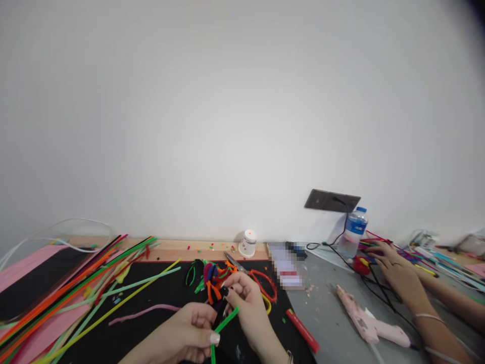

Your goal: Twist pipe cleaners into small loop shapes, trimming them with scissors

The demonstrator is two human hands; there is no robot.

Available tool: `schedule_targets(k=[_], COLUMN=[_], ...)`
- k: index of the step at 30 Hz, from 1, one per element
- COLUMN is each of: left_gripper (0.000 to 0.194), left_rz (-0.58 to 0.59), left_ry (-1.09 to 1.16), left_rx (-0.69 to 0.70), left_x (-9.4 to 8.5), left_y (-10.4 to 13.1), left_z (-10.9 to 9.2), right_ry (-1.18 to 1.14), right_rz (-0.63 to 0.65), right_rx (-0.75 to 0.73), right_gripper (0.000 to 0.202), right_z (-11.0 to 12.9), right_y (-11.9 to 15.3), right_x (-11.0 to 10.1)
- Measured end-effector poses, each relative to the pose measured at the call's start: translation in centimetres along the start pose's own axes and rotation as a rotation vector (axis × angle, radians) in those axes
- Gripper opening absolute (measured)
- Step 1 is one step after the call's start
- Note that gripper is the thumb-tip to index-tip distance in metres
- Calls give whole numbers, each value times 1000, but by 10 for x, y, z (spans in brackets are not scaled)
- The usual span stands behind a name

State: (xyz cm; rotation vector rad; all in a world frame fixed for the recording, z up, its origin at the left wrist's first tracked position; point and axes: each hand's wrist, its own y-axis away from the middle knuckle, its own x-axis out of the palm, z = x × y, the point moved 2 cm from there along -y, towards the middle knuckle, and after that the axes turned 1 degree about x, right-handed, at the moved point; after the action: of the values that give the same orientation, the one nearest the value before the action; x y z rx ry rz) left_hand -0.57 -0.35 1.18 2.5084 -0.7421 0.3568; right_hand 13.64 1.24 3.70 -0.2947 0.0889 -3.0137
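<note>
Low in the middle of the head view, a bright green pipe cleaner (227, 320) is bent between my two hands. My left hand (191, 331) pinches it near the bend, thumb on top. My right hand (244, 306), with dark nails, is closed at its upper part, fingers curled. Just beyond the fingers lies a bundle of orange, purple and green pipe cleaner pieces (212, 275). Scissors with red handles (265, 284) lie behind my right hand, partly hidden by it. A purple pipe cleaner (146, 311) lies on the black mat (113, 331) to the left.
Many long pipe cleaners (94, 285) spread at the left. A white paper cup (247, 243) stands by the wall. Right of the mat are a red tube (302, 331), a pink glue gun (369, 318), a black cable and a water bottle (353, 233). Another person's hands (396, 268) reach in at far right.
</note>
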Motion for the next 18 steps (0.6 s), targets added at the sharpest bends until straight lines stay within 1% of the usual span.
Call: schedule_targets(k=[2, 4, 6, 10, 12, 15, 18], left_gripper=[29, 32, 36, 40, 40, 38, 38], left_rz=[0, 1, -11, -124, -161, -172, -154], left_ry=[-37, -57, -78, -91, -103, -122, -153], left_rx=[-18, -7, 38, 146, 193, 241, 286], left_x=[1, 1, 0, -7, -10, -12, -12], left_y=[1, 1, -3, -12, -15, -16, -17], left_z=[1, 1, 1, -1, -2, -4, -4], right_ry=[6, 7, -7, -74, -51, 32, 61], right_rz=[38, 57, 45, 33, 49, 77, 69], right_rx=[9, 7, 1, 11, 32, 42, 31], right_gripper=[13, 15, 17, 31, 32, 31, 33], right_z=[0, 1, 0, -4, -7, -7, -3], right_y=[1, 0, -1, -7, -9, -9, -8], right_x=[1, 1, -1, -9, -9, -7, -5])
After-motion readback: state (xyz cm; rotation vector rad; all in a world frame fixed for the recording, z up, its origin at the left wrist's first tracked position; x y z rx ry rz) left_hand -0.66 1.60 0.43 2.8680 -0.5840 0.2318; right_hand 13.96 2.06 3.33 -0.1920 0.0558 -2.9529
